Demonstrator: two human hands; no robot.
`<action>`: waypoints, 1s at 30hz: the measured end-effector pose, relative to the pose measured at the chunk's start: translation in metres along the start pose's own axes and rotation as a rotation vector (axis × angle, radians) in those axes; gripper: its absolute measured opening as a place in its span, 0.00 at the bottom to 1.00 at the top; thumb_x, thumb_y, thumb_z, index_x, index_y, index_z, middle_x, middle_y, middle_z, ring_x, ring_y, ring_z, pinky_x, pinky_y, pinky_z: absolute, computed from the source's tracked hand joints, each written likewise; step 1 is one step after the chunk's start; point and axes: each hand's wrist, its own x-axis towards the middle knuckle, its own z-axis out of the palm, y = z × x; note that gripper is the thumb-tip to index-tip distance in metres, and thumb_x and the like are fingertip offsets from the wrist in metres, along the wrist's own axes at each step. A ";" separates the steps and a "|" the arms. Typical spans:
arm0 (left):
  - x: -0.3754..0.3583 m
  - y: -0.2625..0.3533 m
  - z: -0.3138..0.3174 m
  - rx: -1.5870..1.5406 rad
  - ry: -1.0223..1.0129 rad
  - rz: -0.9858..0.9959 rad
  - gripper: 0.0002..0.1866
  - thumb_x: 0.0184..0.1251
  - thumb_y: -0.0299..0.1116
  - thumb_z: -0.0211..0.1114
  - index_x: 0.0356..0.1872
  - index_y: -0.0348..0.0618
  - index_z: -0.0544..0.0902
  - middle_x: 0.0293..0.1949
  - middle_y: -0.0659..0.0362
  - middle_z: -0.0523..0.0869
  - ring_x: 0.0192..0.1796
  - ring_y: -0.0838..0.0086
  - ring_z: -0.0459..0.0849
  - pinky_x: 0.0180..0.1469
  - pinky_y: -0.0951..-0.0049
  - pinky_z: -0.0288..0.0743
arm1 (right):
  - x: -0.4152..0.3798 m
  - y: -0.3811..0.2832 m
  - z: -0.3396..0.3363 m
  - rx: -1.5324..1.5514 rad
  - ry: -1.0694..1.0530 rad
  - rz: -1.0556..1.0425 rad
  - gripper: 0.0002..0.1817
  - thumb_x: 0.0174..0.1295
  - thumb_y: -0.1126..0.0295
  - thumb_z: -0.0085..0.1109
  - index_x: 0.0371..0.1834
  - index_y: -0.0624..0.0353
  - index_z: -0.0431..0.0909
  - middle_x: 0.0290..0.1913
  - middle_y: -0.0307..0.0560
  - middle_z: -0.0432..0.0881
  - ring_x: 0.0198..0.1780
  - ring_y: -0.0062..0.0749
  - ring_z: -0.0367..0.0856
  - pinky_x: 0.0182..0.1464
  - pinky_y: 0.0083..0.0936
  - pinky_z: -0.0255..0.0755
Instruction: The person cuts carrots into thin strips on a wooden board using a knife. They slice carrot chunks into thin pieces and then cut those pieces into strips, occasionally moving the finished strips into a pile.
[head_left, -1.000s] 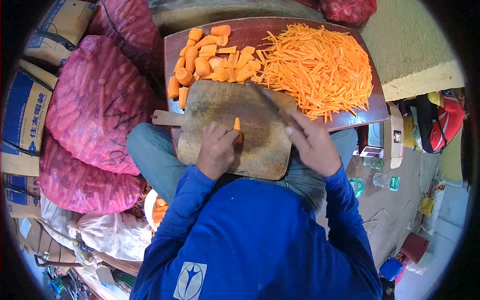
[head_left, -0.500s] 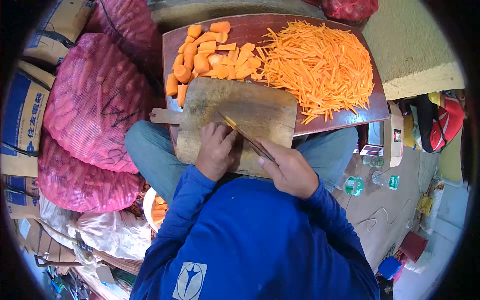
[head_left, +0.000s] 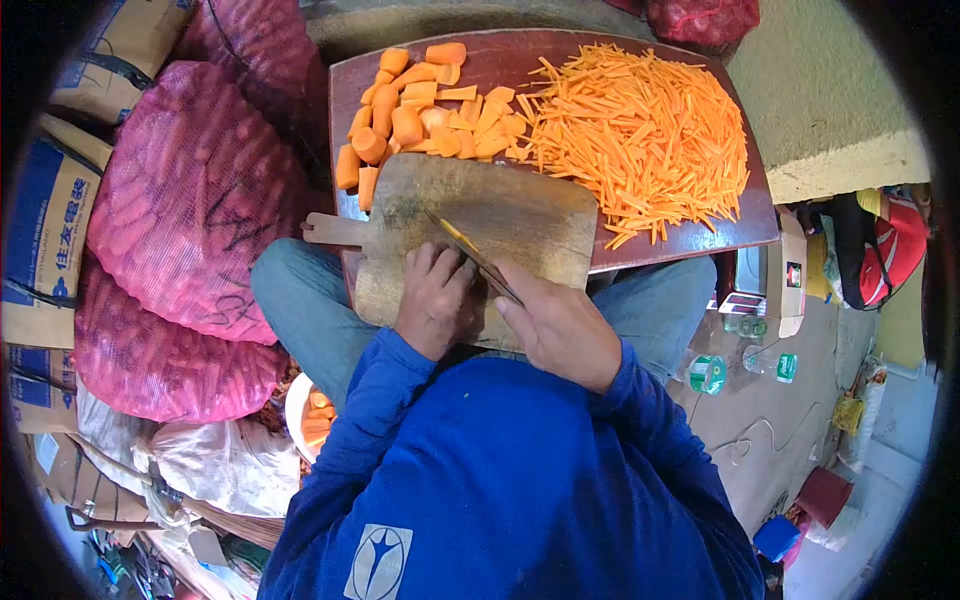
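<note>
My right hand (head_left: 562,325) is wrapped round the handle of a knife (head_left: 462,243), whose blade points up and to the left over a worn wooden cutting board (head_left: 545,215). Some yellow-orange shows along the blade. My left hand (head_left: 436,300) rests on the board just left of the knife, its fingers curled down; whatever lies under them is hidden. Beyond the board, peeled carrot chunks (head_left: 407,124) lie at the left of a dark red table (head_left: 347,95). A big heap of carrot strips (head_left: 640,135) covers the table's right side.
Pink mesh sacks (head_left: 195,200) of carrots are stacked at the left beside cardboard boxes (head_left: 45,230). A white container (head_left: 296,405) with carrot pieces stands by my left knee. Plastic bottles (head_left: 706,373) lie on the floor at right, near an open carton (head_left: 790,275).
The knife and my right hand have shifted up and to the left across the board, closer to my left hand. My left hand stays curled in nearly the same place.
</note>
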 end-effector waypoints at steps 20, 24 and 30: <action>-0.001 0.003 0.002 0.012 0.080 -0.015 0.18 0.49 0.24 0.73 0.45 0.35 0.87 0.46 0.49 0.82 0.50 0.50 0.79 0.54 0.51 0.74 | -0.013 -0.006 0.010 0.007 0.006 0.059 0.26 0.80 0.64 0.57 0.76 0.61 0.66 0.48 0.75 0.87 0.47 0.76 0.87 0.48 0.63 0.80; -0.002 0.004 0.003 0.007 0.072 -0.034 0.19 0.48 0.24 0.73 0.45 0.35 0.87 0.46 0.49 0.83 0.51 0.50 0.79 0.55 0.51 0.74 | -0.017 -0.008 0.008 0.019 0.075 -0.027 0.25 0.80 0.65 0.57 0.76 0.61 0.67 0.48 0.74 0.87 0.47 0.76 0.87 0.48 0.63 0.80; -0.003 0.006 -0.001 0.023 0.041 -0.026 0.19 0.47 0.25 0.72 0.44 0.36 0.87 0.46 0.49 0.83 0.50 0.50 0.79 0.55 0.51 0.74 | -0.018 -0.005 0.012 0.040 0.051 0.003 0.24 0.80 0.66 0.57 0.74 0.63 0.68 0.47 0.75 0.87 0.47 0.77 0.86 0.48 0.63 0.80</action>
